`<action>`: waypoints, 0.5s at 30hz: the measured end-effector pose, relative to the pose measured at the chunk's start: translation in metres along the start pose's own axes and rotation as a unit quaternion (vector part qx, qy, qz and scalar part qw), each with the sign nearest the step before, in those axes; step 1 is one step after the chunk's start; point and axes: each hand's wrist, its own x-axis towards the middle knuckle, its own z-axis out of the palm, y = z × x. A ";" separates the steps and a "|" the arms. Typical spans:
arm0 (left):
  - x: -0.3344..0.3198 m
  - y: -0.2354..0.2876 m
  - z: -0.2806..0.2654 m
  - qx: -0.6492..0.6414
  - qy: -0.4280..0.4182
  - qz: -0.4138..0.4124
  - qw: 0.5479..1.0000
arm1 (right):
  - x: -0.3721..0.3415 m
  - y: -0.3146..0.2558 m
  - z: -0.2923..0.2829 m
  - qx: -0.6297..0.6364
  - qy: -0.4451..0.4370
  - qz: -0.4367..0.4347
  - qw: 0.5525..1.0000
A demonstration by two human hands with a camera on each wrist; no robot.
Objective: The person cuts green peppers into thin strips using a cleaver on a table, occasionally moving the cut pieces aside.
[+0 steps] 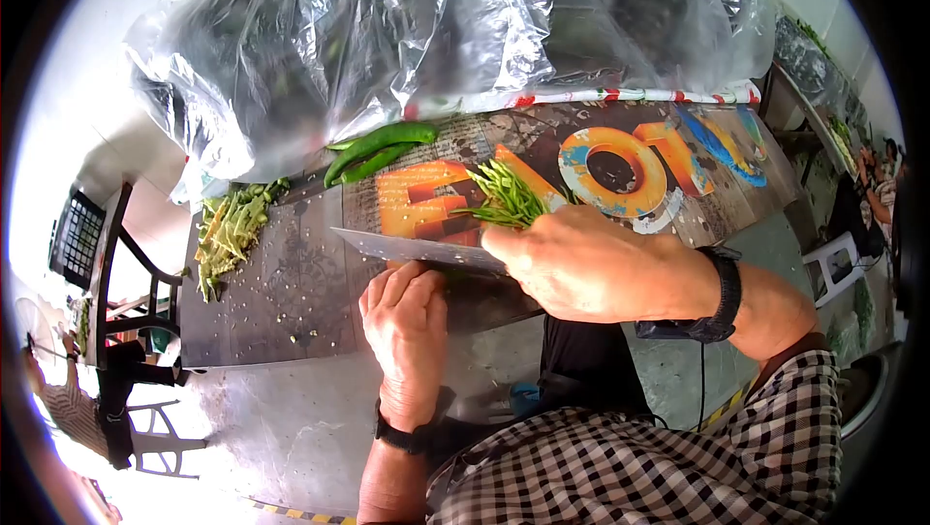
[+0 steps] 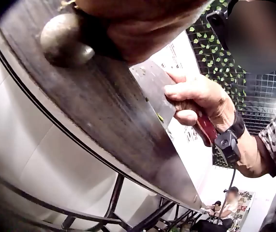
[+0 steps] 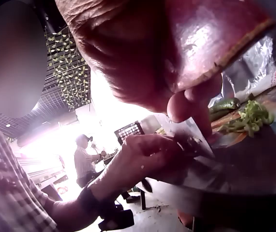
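In the head view my right hand (image 1: 601,263) grips a knife, its wide blade (image 1: 417,249) pointing left over the table. The red handle (image 2: 206,129) shows in the left wrist view. My left hand (image 1: 405,326) is at the table's front edge, knuckles bent beside the blade; what lies under its fingers is hidden. Beyond the right hand is a pile of cut green strips (image 1: 509,194). Whole green peppers (image 1: 383,149) lie farther back. Pale green scraps (image 1: 231,225) are heaped at the left.
Clear plastic sheeting (image 1: 436,31) covers a bulky thing along the table's back. Small pale bits dot the tabletop (image 1: 281,297) at the left. A black crate (image 1: 77,237) and a stool (image 1: 165,438) stand farther left, near another person (image 1: 73,409). A white stool (image 1: 833,268) is at the right.
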 end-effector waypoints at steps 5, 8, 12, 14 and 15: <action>-0.001 0.001 0.001 -0.011 -0.005 -0.014 1.000 | 0.029 0.002 0.025 0.003 0.036 -0.028 0.999; 0.000 0.000 0.002 -0.007 0.004 -0.009 1.000 | 0.049 0.003 0.034 -0.015 0.058 -0.063 0.996; 0.000 -0.001 0.000 -0.010 -0.001 0.004 1.000 | 0.036 0.010 0.026 0.014 0.060 -0.068 0.996; 0.001 -0.005 -0.003 -0.030 -0.010 0.000 0.999 | 0.015 0.015 0.014 0.010 0.036 -0.021 0.999; 0.001 -0.005 -0.004 -0.039 -0.016 -0.003 0.999 | 0.007 0.018 0.012 0.011 0.025 -0.005 1.000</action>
